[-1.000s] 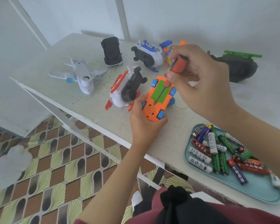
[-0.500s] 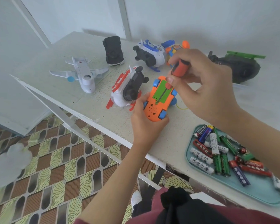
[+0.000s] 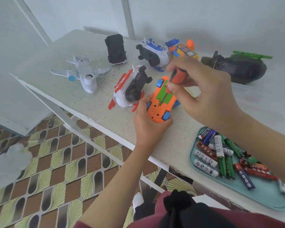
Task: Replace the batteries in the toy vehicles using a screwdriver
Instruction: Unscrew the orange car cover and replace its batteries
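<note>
- Right hand [image 3: 207, 96] is gripping the screwdriver [image 3: 178, 76], fingers curled round its orange handle.
- Left hand [image 3: 148, 127] is clasping the upturned orange car [image 3: 158, 111] near the table [image 3: 89, 99] edge.
- Its tip is sitting at the green cover [image 3: 161, 96]; any tilting is probably risking a slip that chews the screw.

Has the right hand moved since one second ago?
Yes. The right hand, gripping the screwdriver over the orange car, has drawn slightly toward the person: the yellow toy behind it, mostly covered before, now shows.
</note>
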{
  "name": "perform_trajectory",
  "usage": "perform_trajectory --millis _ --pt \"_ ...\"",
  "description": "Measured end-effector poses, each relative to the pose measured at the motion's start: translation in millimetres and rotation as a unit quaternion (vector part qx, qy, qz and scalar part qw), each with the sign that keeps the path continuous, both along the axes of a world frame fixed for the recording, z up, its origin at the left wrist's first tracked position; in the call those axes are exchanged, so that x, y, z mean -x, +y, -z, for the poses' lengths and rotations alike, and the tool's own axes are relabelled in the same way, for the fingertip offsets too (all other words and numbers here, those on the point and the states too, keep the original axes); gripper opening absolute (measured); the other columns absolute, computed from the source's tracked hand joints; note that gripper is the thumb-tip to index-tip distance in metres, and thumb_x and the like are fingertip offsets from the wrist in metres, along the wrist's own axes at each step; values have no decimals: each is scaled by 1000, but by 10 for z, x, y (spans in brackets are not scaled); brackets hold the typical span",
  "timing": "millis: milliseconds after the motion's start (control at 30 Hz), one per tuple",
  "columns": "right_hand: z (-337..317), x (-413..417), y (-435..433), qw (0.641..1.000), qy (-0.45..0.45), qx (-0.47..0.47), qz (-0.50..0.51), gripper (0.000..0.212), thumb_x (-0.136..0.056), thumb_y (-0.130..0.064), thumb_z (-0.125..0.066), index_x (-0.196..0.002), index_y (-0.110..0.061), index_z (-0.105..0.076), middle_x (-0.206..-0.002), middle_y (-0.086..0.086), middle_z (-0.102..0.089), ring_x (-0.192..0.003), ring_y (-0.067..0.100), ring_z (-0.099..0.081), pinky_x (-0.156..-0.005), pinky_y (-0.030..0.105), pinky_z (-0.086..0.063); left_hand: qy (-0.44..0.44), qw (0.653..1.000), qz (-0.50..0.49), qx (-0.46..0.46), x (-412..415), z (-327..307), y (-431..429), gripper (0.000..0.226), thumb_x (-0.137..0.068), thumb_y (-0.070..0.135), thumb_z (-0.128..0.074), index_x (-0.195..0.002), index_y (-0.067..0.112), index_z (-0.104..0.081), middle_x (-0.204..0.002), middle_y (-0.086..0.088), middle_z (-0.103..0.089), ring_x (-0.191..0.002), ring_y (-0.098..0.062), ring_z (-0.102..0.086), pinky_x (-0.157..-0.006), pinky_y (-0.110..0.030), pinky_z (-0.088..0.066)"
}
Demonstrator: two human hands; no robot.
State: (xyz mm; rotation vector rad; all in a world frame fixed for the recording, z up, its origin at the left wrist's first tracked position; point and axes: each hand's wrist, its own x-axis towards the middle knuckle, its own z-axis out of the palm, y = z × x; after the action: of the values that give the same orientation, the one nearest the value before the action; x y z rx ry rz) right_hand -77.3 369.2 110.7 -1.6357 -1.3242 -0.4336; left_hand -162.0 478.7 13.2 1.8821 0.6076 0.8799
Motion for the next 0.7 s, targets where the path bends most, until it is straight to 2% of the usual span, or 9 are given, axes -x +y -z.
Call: perform_trajectory --millis 200,367,567,700 --pt "-15 -11 -49 999 19 -40 3 18 -89 -2 -62 -106 2 -61 -85 9 -66 -78 17 -67 -81 27 -56 -2 1000 -1 -8 -4 9 -2 71 -62 7 -81 -123 26 -51 -100 27 -55 -90 7 -56 -73 -8 -44" --pt "-20 -49 -51 999 28 -37 7 19 -88 0 -62 -106 1 -60 -87 7 -66 -79 13 -66 -83 19 -54 5 1000 -3 -6 -7 10 2 72 -63 7 -82 -125 27 -51 -101 25 -55 -93 5 -55 -75 -7 -42" --pt "-15 -50 -50 998 38 -47 8 19 -87 -1 -62 -106 0 -60 -84 8 -67 -76 13 -67 -81 19 -54 8 1000 -4 -1 -8 1 0 72 -63 7 -82 -125 26 -51 -101 23 -56 -91 -2 -58 -74 -9 -44" --pt "-7 -61 -44 999 25 -38 -1 17 -89 -4 -61 -106 1 -60 -86 9 -66 -78 18 -69 -80 28 -57 6 1000 -6 -6 -9 7 1 72 -63 8 -82 -124 28 -51 -101 22 -57 -92 -5 -59 -74 -11 -45"
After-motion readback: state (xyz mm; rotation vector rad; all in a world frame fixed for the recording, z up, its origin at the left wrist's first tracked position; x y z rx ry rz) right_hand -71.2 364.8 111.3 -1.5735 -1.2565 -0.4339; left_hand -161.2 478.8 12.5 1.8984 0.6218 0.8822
